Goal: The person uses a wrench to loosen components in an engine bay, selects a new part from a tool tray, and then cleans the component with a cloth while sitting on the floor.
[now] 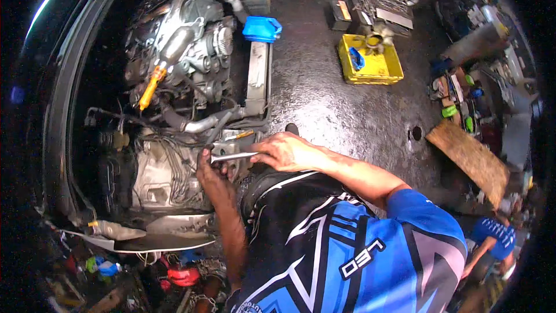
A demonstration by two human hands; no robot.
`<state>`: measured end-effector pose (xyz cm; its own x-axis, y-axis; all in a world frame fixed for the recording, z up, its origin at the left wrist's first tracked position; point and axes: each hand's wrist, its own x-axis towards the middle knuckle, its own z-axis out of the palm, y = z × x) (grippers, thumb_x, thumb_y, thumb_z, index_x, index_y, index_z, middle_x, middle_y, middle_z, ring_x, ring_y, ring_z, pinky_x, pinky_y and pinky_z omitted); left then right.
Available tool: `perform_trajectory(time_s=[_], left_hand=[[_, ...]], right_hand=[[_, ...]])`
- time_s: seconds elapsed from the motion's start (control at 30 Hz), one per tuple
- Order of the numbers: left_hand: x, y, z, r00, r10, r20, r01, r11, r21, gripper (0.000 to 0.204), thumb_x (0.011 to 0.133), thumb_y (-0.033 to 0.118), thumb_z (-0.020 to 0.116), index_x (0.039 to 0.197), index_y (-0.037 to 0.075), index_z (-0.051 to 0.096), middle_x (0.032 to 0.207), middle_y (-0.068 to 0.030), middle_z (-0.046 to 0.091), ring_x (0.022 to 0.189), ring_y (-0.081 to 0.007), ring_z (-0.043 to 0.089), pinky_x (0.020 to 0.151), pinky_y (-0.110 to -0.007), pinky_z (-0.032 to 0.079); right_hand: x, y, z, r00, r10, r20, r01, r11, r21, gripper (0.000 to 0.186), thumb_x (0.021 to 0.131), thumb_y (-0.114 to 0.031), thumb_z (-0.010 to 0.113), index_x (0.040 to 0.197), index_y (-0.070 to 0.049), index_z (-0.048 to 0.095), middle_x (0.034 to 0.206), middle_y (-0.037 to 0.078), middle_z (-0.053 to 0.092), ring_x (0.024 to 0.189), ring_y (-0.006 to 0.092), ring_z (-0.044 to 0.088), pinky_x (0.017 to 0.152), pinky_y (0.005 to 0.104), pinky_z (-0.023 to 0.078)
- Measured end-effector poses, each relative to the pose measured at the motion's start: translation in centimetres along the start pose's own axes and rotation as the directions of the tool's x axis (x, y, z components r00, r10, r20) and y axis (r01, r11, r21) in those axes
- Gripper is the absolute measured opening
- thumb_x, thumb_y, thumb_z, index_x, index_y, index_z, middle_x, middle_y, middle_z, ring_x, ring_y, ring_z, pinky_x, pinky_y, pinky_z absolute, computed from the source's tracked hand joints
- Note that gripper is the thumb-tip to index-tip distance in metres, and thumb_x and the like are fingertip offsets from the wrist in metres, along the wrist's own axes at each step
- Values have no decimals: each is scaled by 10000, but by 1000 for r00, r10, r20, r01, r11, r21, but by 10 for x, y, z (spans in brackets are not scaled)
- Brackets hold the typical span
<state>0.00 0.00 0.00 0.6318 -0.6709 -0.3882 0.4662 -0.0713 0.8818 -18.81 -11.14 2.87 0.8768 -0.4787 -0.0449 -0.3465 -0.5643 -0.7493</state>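
Note:
A silver wrench point(234, 156) spans the gap between my two hands over the edge of an open engine bay. Its right end is in the closed fingers of my right hand point(286, 152). At the other end, the darkened, greasy fingers of my left hand point(215, 177) are closed about the wrench head; what lies under them is hidden. A black hose point(220, 127) runs down close to my left fingertips. Left of my hands is a pale metal housing point(153, 174) with several cables across it. Beyond is the engine point(202, 46), with an orange-handled work lamp point(152, 87) lying on it.
A blue plastic container point(262, 29) rests on the bay's far right edge. On the wet dark floor stand a yellow crate point(373, 75) and a black battery point(341, 17). At right are a wooden board point(472, 159), piled parts and another person point(495, 237) bending.

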Motion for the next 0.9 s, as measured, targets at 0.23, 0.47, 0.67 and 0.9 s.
perform_trajectory(time_s=[0.23, 0.47, 0.67, 0.9], left_hand=[[-14, 7, 27, 997, -12, -81, 37, 950, 311, 605, 884, 556, 589, 1138, 8, 556, 1013, -134, 605, 920, -260, 605, 726, -362, 502], [4, -7, -2, 988, -109, -106, 150, 575, 804, 734, 915, 573, 513, 1231, -89, 522, 1179, -235, 588, 1092, -322, 547, 943, -407, 409], [3, -32, -13, 997, 48, -58, 0, 772, 636, 729, 889, 589, 546, 1222, -59, 556, 1133, -239, 593, 1021, -323, 543, 941, -385, 397], [21, -30, -21, 926, -66, -371, 292, 748, 596, 696, 875, 560, 598, 1152, -79, 584, 1077, -182, 625, 959, -255, 559, 880, -350, 429]], right_hand=[[-11, 6, -6, 986, -70, -152, 90, 988, 128, 349, 924, -293, 578, 1135, -17, 617, 957, 215, 663, 934, 356, 646, 793, 432, 506], [45, 81, 28, 807, 587, 60, -471, 579, 665, 418, 939, -381, 555, 1161, -29, 599, 740, 43, 560, 642, 122, 495, 567, 303, 422], [159, 191, 67, 726, 641, 251, -295, -39, 955, 232, 983, -256, 470, 1062, -68, 582, 646, 19, 482, 487, 114, 403, 407, 274, 322], [310, 274, 110, 643, 727, 241, -66, -261, 963, 129, 976, -202, 455, 1020, -108, 531, 634, 13, 462, 456, 99, 365, 390, 250, 307]])
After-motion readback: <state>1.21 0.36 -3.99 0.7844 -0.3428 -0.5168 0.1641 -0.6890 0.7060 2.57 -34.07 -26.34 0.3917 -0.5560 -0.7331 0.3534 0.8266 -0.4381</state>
